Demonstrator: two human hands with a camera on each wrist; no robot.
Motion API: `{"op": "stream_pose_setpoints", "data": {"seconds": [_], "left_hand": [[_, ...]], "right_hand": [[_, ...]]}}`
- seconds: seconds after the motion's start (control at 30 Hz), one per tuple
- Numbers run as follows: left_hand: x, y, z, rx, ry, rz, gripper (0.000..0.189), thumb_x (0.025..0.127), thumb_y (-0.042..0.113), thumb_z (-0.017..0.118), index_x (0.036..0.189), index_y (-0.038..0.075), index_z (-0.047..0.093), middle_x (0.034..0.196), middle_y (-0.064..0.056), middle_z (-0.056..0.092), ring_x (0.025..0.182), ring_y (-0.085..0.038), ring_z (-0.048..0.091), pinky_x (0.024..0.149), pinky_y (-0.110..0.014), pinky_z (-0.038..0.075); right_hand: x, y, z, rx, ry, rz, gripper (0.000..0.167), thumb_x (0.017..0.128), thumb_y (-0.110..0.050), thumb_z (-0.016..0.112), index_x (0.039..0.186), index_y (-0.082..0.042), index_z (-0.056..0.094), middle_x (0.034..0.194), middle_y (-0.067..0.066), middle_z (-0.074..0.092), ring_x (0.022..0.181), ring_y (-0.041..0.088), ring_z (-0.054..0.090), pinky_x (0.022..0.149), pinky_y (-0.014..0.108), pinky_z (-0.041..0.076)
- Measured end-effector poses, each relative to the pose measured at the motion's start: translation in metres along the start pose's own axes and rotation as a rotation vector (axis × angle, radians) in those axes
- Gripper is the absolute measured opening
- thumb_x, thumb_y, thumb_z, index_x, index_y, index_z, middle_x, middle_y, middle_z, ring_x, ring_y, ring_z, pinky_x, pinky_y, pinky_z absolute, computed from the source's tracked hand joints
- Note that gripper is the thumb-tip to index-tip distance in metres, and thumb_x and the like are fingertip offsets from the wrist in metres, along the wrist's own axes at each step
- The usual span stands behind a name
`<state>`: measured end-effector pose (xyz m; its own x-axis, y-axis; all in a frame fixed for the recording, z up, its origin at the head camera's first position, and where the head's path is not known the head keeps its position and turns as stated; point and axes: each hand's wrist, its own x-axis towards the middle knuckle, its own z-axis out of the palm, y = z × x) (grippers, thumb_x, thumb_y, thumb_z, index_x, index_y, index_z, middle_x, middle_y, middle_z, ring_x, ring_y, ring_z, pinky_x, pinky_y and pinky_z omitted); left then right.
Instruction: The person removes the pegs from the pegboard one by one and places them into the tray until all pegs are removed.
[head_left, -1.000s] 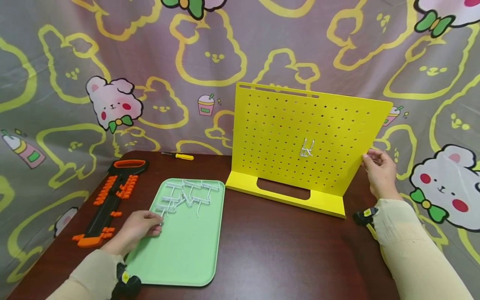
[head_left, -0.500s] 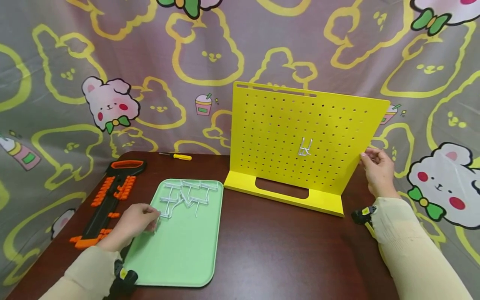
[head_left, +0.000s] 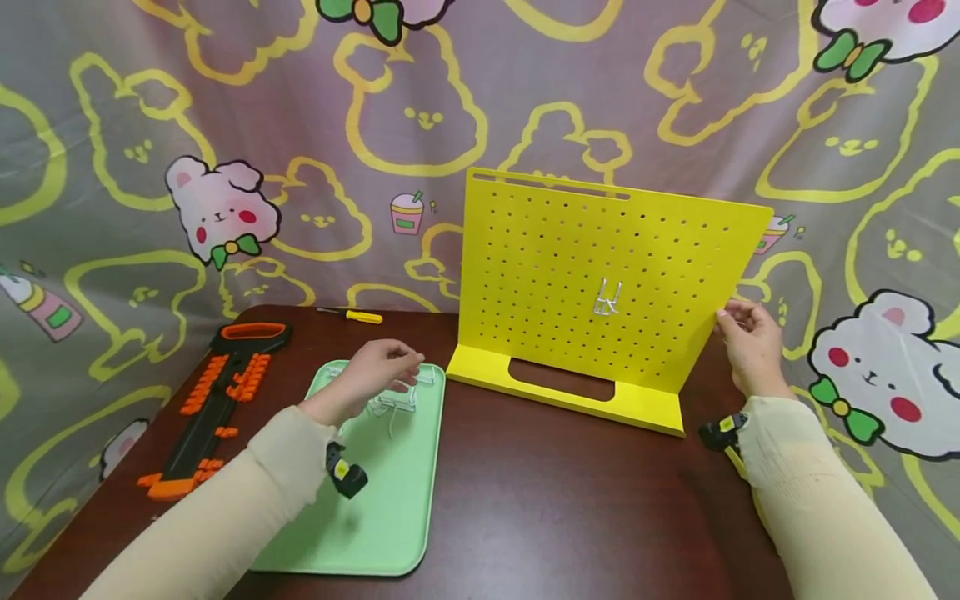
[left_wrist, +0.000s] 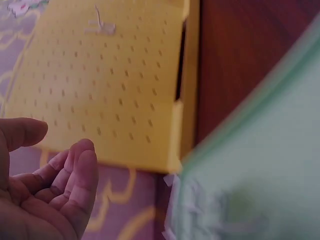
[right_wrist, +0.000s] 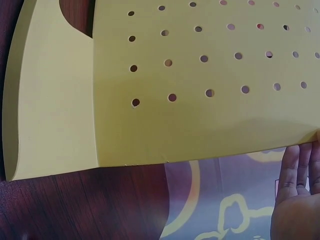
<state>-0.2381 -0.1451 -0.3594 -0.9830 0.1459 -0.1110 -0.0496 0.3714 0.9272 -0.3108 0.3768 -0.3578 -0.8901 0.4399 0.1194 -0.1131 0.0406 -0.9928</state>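
Note:
My left hand is over the far part of a pale green tray. In the left wrist view, its thumb and loosely bent fingers are apart, with nothing between them. Several white wire pegboard hooks lie on the tray, partly hidden by this hand. A yellow pegboard stands upright on the table, and one white hook is mounted near its middle. My right hand holds the pegboard's right edge, thumb in front and fingers behind; the right wrist view shows these fingers at the edge.
A black and orange rack with small orange pieces lies left of the tray. Behind the tray is a yellow-handled screwdriver. A patterned curtain hangs close behind the brown table.
My left hand has left the hooks at the tray's left side and moved up and right over its far part. The right hand keeps hold of the pegboard.

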Motion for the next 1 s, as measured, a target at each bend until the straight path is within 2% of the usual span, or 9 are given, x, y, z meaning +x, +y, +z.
{"op": "stream_pose_setpoints", "data": {"seconds": [0.2, 0.3, 0.47, 0.53, 0.6, 0.7, 0.83, 1.0], "left_hand": [[0.036, 0.045, 0.027, -0.067, -0.079, -0.011, 0.033, 0.106, 0.021, 0.061, 0.124, -0.007, 0.062, 0.110, -0.018, 0.067, 0.090, -0.024, 0.067, 0.091, -0.043, 0.059], [0.052, 0.066, 0.040, -0.104, -0.114, -0.017, 0.035, 0.106, 0.021, 0.061, 0.128, -0.007, 0.059, 0.116, -0.021, 0.066, 0.092, -0.024, 0.067, 0.095, -0.044, 0.057], [0.072, 0.093, 0.065, -0.156, -0.175, -0.003, 0.034, 0.106, 0.020, 0.062, 0.126, -0.008, 0.059, 0.113, -0.019, 0.066, 0.090, -0.022, 0.068, 0.091, -0.039, 0.058], [0.079, 0.101, 0.075, -0.177, -0.194, 0.003, 0.035, 0.106, 0.020, 0.061, 0.127, -0.008, 0.058, 0.108, -0.016, 0.066, 0.087, -0.020, 0.068, 0.089, -0.036, 0.059], [0.085, 0.109, 0.086, -0.209, -0.216, 0.007, 0.037, 0.107, 0.019, 0.059, 0.132, -0.009, 0.056, 0.111, -0.018, 0.066, 0.085, -0.018, 0.067, 0.088, -0.036, 0.059], [0.092, 0.119, 0.102, -0.236, -0.246, 0.007, 0.043, 0.108, 0.020, 0.058, 0.139, -0.009, 0.053, 0.122, -0.024, 0.065, 0.082, -0.016, 0.066, 0.090, -0.036, 0.058], [0.100, 0.129, 0.123, -0.276, -0.279, 0.009, 0.043, 0.109, 0.020, 0.057, 0.141, -0.008, 0.051, 0.135, -0.030, 0.058, 0.084, -0.016, 0.065, 0.097, -0.039, 0.056], [0.109, 0.131, 0.147, -0.362, -0.273, 0.001, 0.037, 0.108, 0.018, 0.058, 0.134, -0.008, 0.055, 0.135, -0.032, 0.058, 0.110, -0.036, 0.066, 0.105, -0.047, 0.050]], "right_hand": [[-0.003, 0.000, -0.001, -0.048, 0.004, 0.008, 0.013, 0.104, -0.010, 0.060, 0.106, -0.024, 0.059, 0.101, -0.003, 0.054, 0.090, 0.007, 0.055, 0.070, 0.007, 0.051], [-0.003, 0.001, -0.001, -0.064, 0.010, 0.010, 0.014, 0.104, -0.011, 0.060, 0.106, -0.024, 0.059, 0.101, -0.004, 0.054, 0.091, 0.006, 0.056, 0.071, 0.007, 0.051], [-0.001, 0.001, 0.001, -0.079, 0.019, 0.009, 0.013, 0.104, -0.012, 0.061, 0.105, -0.025, 0.060, 0.101, -0.005, 0.055, 0.091, 0.006, 0.056, 0.070, 0.006, 0.051], [-0.001, 0.001, 0.002, -0.075, 0.015, 0.005, 0.013, 0.104, -0.012, 0.061, 0.105, -0.025, 0.060, 0.101, -0.005, 0.055, 0.092, 0.006, 0.056, 0.071, 0.007, 0.051], [-0.001, 0.001, 0.002, -0.066, 0.009, 0.001, 0.012, 0.104, -0.012, 0.061, 0.106, -0.024, 0.060, 0.101, -0.004, 0.056, 0.092, 0.006, 0.056, 0.071, 0.007, 0.051], [-0.002, 0.001, 0.002, -0.070, 0.003, -0.002, 0.011, 0.105, -0.012, 0.060, 0.106, -0.024, 0.060, 0.102, -0.004, 0.055, 0.092, 0.006, 0.056, 0.072, 0.007, 0.051], [-0.001, 0.001, 0.003, -0.085, 0.008, -0.006, 0.011, 0.105, -0.013, 0.060, 0.107, -0.024, 0.059, 0.103, -0.004, 0.054, 0.094, 0.006, 0.055, 0.073, 0.007, 0.051], [0.000, 0.001, 0.002, -0.089, 0.018, -0.007, 0.012, 0.105, -0.013, 0.060, 0.105, -0.025, 0.059, 0.103, -0.004, 0.054, 0.095, 0.009, 0.055, 0.072, 0.007, 0.050]]}}
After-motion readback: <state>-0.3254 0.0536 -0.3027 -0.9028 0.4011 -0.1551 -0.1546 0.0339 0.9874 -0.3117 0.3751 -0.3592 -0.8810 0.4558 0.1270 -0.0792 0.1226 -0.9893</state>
